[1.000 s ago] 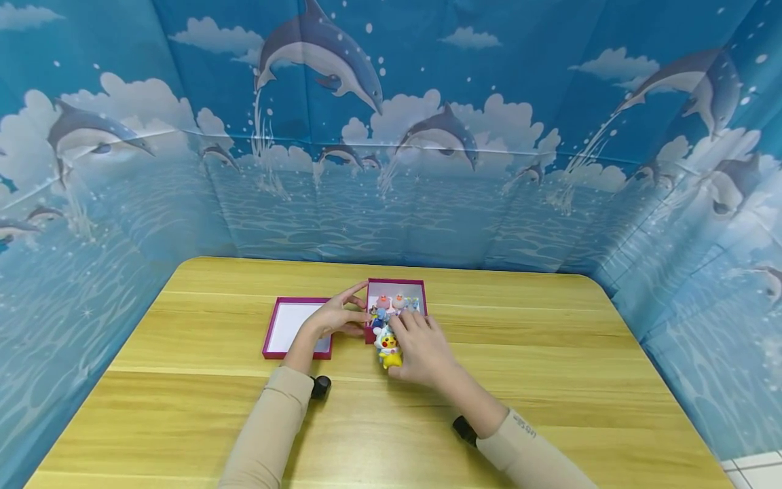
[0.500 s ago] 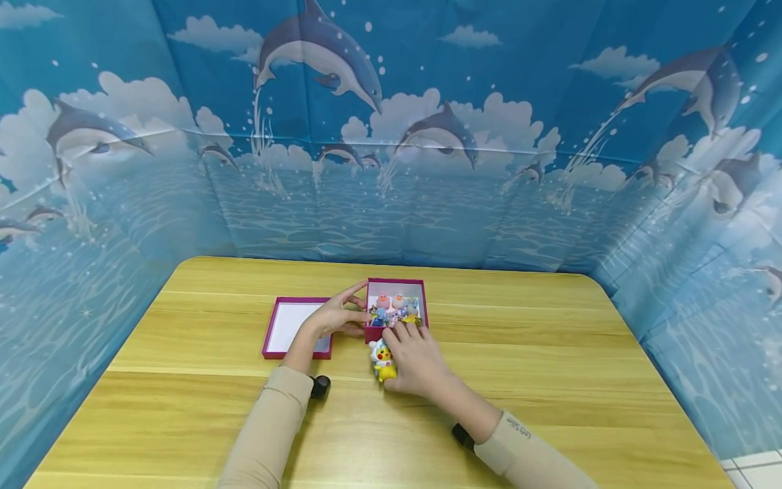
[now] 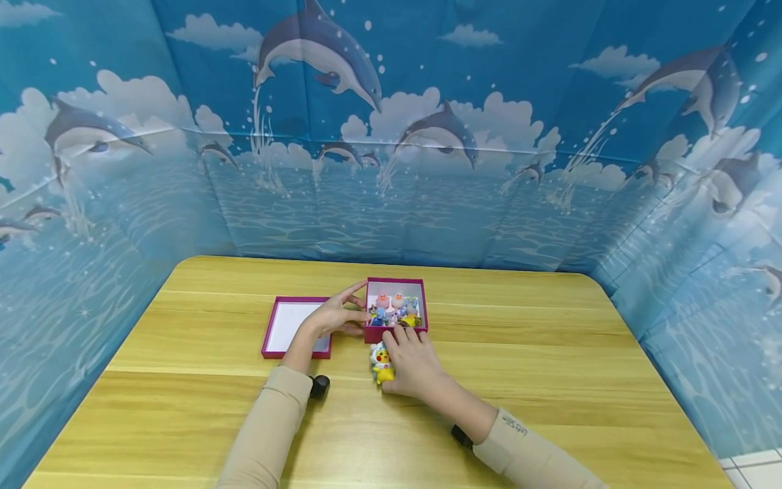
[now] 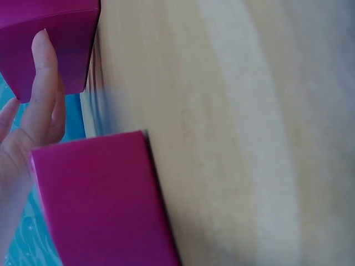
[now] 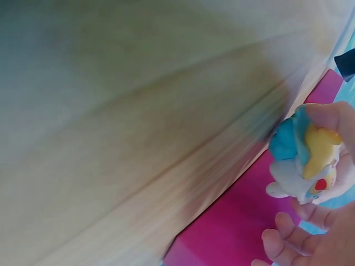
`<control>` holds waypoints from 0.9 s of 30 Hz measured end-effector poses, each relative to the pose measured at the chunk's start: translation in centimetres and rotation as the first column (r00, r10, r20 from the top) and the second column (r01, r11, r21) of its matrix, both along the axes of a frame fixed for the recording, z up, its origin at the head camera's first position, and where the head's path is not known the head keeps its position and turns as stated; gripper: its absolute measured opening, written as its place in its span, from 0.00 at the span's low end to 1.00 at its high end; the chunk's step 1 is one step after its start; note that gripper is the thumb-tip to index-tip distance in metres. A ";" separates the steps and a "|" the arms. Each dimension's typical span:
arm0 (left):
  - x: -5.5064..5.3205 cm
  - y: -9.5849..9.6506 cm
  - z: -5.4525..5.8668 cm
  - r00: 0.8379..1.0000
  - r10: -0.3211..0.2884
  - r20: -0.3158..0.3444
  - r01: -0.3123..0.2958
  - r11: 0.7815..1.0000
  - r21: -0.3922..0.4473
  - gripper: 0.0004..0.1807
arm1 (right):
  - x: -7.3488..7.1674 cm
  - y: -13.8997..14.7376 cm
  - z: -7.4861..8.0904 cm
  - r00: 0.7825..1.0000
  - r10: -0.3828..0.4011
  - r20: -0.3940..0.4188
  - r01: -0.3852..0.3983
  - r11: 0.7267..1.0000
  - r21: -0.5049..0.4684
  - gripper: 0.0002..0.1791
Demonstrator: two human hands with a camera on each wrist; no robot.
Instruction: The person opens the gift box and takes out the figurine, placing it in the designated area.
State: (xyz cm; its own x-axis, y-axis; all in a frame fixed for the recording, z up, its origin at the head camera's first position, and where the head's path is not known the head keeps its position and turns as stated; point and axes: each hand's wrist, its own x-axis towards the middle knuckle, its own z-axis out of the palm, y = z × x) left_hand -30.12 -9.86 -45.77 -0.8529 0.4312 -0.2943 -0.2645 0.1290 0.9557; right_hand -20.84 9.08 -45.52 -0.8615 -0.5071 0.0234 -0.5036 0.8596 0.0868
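Note:
In the head view my right hand point(image 3: 418, 363) holds a yellow-and-white Pikachu figurine point(image 3: 383, 367) in front of a magenta box point(image 3: 373, 335). The right wrist view shows thumb and finger pinching the figurine point(image 5: 319, 152), its blue back part towards the camera, close to the box wall point(image 5: 233, 221). Several small toy figures point(image 3: 397, 309) stand inside the box, among them two pinkish ducks. My left hand point(image 3: 330, 318) rests its extended fingers against the box's left side; in the left wrist view a straight finger point(image 4: 44, 83) touches the magenta wall point(image 4: 72, 50).
A shallow magenta lid point(image 3: 293, 324) lies left of the box, white inside up, partly under the left hand. Both stand on a wooden table point(image 3: 550, 360). A dolphin-print curtain point(image 3: 391, 204) hangs behind the table and along its sides.
My right hand has drawn the figurine back from above the box's front edge, towards me and slightly left, uncovering more toys inside. The left hand stays on the box.

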 end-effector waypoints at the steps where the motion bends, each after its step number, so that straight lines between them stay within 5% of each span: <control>1: 0.0 0.0 0.0 1.000 -0.001 0.000 0.001 1.000 0.000 0.41 | 0.0 0.0 0.0 1.000 -0.004 0.002 0.004 1.000 -0.002 0.47; 18: -0.2 -0.1 -0.3 0.999 -0.033 0.008 0.033 0.999 0.005 0.43 | 0.6 -0.3 -0.1 0.999 -0.046 -0.009 0.046 0.999 -0.010 0.43; 27: 0.1 0.1 -0.3 1.000 0.004 0.006 -0.005 1.000 0.007 0.42 | 0.7 -0.3 -0.2 0.998 -0.064 0.016 0.063 0.998 0.005 0.44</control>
State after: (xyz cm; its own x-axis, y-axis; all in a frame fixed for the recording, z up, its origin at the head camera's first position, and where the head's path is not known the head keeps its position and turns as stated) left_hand -30.02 -9.78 -46.08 -0.8530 0.4295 -0.2965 -0.2711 0.1207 0.9549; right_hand -20.17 8.74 -45.71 -0.8923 -0.4515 0.0074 -0.4494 0.8895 0.0830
